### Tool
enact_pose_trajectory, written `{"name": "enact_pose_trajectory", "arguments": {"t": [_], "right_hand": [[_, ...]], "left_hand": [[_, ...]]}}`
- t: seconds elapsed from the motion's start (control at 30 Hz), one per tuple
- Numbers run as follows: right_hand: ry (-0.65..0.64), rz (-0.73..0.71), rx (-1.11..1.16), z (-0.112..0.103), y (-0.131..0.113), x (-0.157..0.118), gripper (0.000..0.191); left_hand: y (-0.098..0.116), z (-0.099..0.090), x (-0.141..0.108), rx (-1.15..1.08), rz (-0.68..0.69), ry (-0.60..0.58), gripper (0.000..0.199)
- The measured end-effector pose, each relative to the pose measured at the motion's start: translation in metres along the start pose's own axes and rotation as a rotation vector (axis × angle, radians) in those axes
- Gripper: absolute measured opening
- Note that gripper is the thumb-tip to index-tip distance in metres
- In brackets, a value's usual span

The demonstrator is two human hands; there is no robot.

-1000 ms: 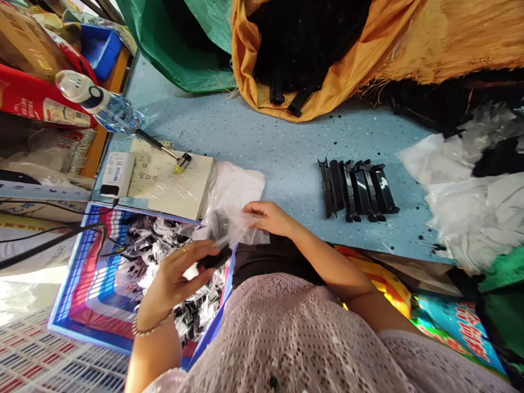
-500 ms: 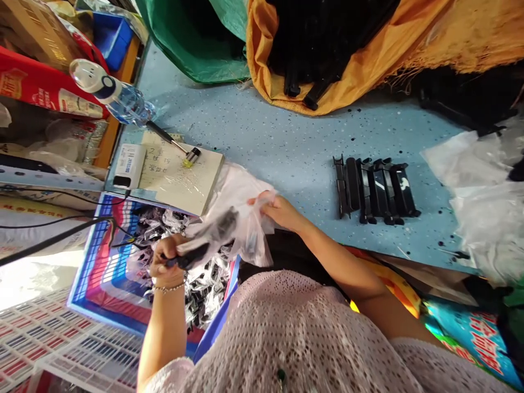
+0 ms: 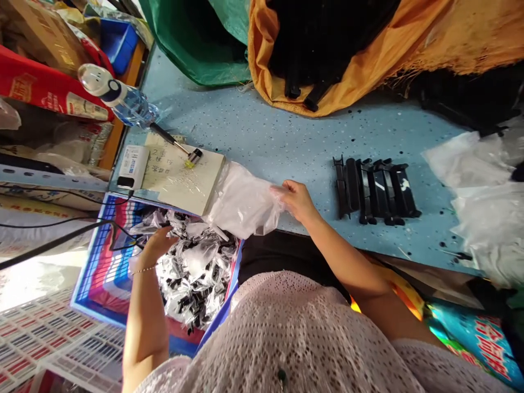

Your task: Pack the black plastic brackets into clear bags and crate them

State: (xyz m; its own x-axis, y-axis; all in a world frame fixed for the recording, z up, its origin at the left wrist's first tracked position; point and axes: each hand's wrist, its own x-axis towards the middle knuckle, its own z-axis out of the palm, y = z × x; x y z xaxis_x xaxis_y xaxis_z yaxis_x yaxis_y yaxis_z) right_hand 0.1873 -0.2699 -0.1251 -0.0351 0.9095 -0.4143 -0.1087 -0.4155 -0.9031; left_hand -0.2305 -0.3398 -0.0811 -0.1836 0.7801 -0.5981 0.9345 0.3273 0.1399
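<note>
My right hand pinches the right end of a stack of thin clear plastic bags, which lies at the table's front edge. Over the far left part of the blue basket is my left hand, its fingers partly spread. A bagged black part touches or lies just beyond its fingertips; it looks released. Many black parts in clear bags fill the basket. To the right, a row of several black plastic parts rests on the speckled blue table.
Orange sack with black parts and green sack stand at the back. Bottle, white box and notepad with a black-handled tool are at left. More plastic bags lie at right. Cables cross the basket's corner.
My left hand has moved left and down over the basket, and its fingers have opened from the bagged black part. My right hand has shifted slightly right, still on the plastic.
</note>
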Motion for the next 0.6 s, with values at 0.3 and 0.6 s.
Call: {"name": "enact_pose_trajectory", "arguments": {"t": [0.3, 0.6], "right_hand": [[0.032, -0.101, 0.039, 0.020, -0.013, -0.012, 0.058], [0.016, 0.046, 0.385, -0.026, -0.006, -0.021, 0.054]], "left_hand": [[0.233, 0.037, -0.028, -0.929, 0.626, 0.095, 0.041], [0.270, 0.067, 0.024, -0.957, 0.709, 0.350, 0.017]]}}
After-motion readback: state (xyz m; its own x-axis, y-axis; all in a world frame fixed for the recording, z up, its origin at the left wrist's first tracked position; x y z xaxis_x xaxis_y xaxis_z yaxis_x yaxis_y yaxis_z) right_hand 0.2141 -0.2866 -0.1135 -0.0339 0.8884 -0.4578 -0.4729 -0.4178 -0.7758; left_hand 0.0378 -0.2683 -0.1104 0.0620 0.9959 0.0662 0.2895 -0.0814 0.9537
